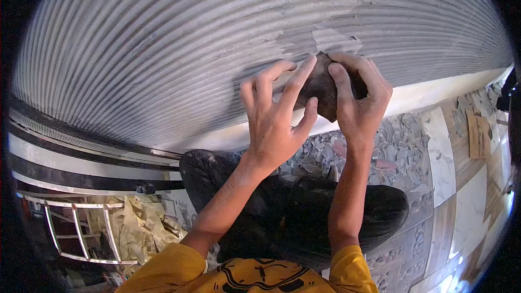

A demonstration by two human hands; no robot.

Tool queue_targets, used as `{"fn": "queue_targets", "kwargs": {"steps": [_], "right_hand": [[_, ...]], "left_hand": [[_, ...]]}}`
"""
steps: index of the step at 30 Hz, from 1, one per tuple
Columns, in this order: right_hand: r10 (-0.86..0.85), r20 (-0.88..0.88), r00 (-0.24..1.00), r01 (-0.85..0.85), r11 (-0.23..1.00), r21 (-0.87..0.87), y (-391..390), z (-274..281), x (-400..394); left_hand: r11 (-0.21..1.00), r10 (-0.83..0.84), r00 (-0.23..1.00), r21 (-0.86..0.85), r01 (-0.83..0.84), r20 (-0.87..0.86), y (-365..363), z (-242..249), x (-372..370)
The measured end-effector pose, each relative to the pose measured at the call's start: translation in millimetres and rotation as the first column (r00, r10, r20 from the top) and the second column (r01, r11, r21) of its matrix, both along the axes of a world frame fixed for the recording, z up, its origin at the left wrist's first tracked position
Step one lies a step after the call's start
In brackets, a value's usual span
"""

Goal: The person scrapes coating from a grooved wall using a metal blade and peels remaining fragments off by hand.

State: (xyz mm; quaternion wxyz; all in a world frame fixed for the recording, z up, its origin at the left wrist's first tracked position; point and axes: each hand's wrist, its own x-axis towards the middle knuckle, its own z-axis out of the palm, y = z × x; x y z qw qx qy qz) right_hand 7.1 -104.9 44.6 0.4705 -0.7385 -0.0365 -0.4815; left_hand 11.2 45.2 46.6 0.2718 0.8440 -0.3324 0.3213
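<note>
A dark brown sheet that looks like sandpaper [323, 89] is in front of the ribbed grey wall [179, 49], near its lower edge. My right hand [361, 89] is closed on the sheet's right side, thumb across the front and fingers curled behind the top. To its left, my left hand [274, 114] is open with the fingers spread, its index fingertip and thumb right at the sheet's left edge. Pale dust coats the fingers of both hands. Just above the sheet, a flaked patch [331, 40] shows on the ribbed surface.
Grey flakes and scraps [404, 135] cover the floor below the wall. My bent legs [309, 206] in dark trousers are close under my hands. A metal frame [81, 230] and a crumpled beige sheet [144, 220] are at lower left. Flattened cardboard [477, 134] lies on the tiles at right.
</note>
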Motion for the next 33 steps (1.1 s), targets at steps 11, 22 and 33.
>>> {"fn": "queue_targets", "kwargs": {"steps": [11, 22, 33], "right_hand": [[0.020, 0.065, 0.998, -0.021, 1.000, 0.018, 4.0, -7.3, 10.3], [0.054, 0.117, 0.992, -0.053, 0.999, -0.012, 0.7, -8.3, 11.9], [0.027, 0.087, 0.996, -0.032, 0.998, 0.061, 1.0, -9.8, 9.2]], "left_hand": [[0.998, 0.062, 0.997, 0.001, -0.062, 0.036, -3.5, -19.7, 10.2], [0.997, 0.064, 0.996, -0.039, -0.062, 0.059, -6.6, -21.4, 10.7], [0.997, 0.079, 0.996, 0.018, -0.080, 0.045, -6.1, -17.8, 10.5]]}}
